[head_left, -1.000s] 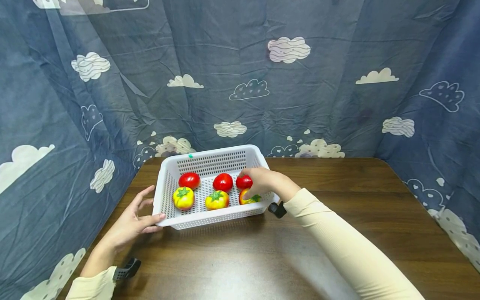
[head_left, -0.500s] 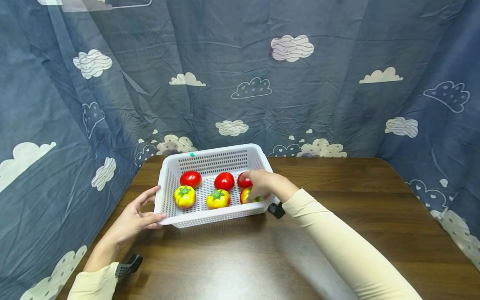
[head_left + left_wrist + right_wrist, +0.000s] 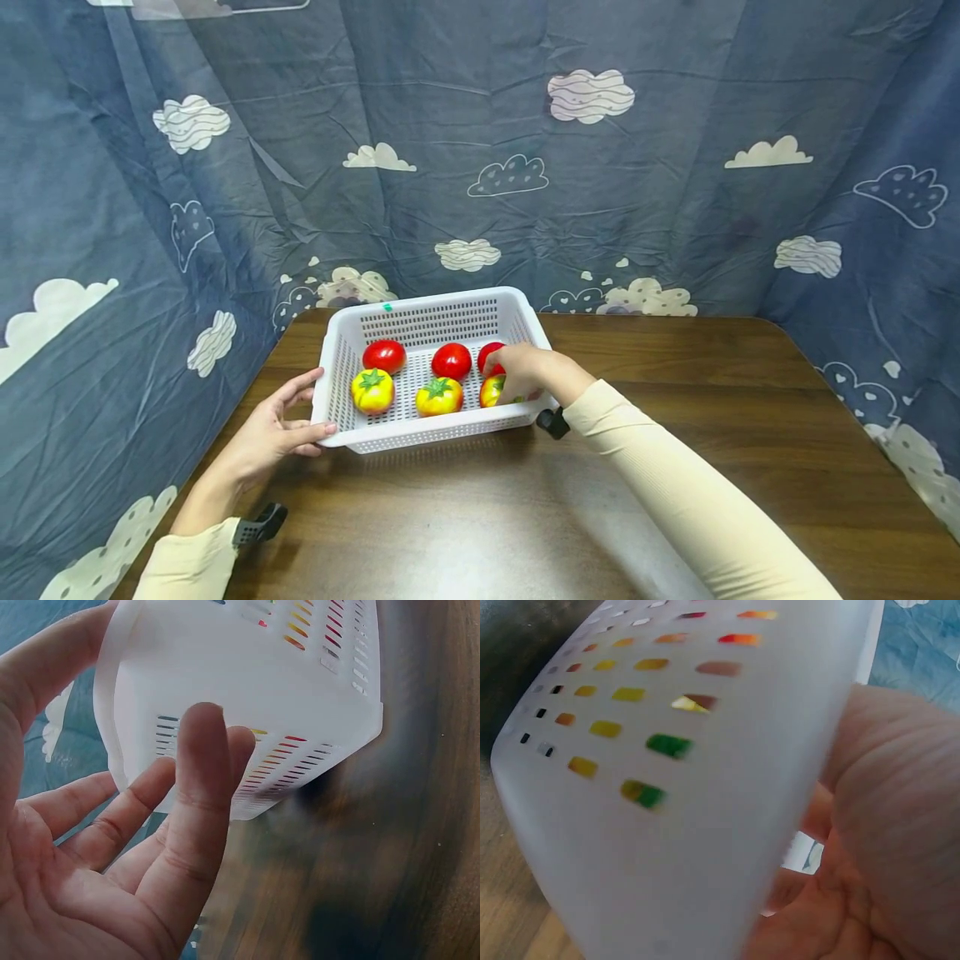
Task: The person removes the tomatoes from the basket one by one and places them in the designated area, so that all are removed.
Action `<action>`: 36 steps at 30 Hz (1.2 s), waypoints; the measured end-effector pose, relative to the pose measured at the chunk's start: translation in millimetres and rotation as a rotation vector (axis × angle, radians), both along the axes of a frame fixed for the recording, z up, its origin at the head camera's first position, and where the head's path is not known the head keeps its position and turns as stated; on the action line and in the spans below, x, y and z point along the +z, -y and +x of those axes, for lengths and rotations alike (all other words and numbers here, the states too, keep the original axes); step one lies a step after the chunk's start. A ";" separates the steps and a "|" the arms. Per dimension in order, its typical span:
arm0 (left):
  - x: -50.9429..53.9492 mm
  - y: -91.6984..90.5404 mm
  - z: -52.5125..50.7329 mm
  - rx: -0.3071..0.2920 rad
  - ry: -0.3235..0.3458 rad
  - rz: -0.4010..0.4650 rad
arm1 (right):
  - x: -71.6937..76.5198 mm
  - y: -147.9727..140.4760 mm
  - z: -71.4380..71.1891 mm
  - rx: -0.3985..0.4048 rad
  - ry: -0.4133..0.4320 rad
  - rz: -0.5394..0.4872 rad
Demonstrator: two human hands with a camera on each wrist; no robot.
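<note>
The white basket [image 3: 435,427] is set on the back left part of the brown worktop [image 3: 420,517], its long axis running left to right and turned slightly, so that the right end is farther back than the left; six fruits are held in it, in two loose rows; the back row is made up of a left red fruit [image 3: 384,357], a middle red fruit [image 3: 452,362] and a right red fruit [image 3: 490,356], the first being elongated roughly along the basket; the front row is made up of a left yellow fruit [image 3: 372,396], a middle yellow fruit [image 3: 441,402] and a right yellow fruit [image 3: 491,392], the green crowns [image 3: 372,379] of the first two being turned upward and tipped toward the far side, while the third is partly covered; the basket's front left corner is gripped by the left hand [image 3: 262,437], the thumb being laid on the rim and the fingers spread against the outside of the end wall; the right hand [image 3: 531,371] is passed over the right end, its fingers bent over the right yellow fruit and beside the right red fruit; whether anything is gripped there cannot be told, the fingertips being partly hidden.
</note>
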State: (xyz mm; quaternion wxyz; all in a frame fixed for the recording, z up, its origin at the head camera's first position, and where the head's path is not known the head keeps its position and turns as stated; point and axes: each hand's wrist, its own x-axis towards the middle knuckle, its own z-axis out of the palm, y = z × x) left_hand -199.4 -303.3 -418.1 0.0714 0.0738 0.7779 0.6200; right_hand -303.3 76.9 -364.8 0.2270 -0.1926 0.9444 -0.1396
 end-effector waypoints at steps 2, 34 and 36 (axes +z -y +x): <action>0.7 -0.1 0.1 0.003 0.000 -0.007 | -0.2 0.1 0.6 0.009 -0.009 0.006; -1.8 0.2 0.2 0.059 -0.001 -0.021 | -2.0 -2.3 -0.9 0.067 -0.084 -0.065; -1.9 0.4 0.3 0.061 0.002 -0.026 | -1.2 -2.8 -1.8 0.063 -0.080 -0.085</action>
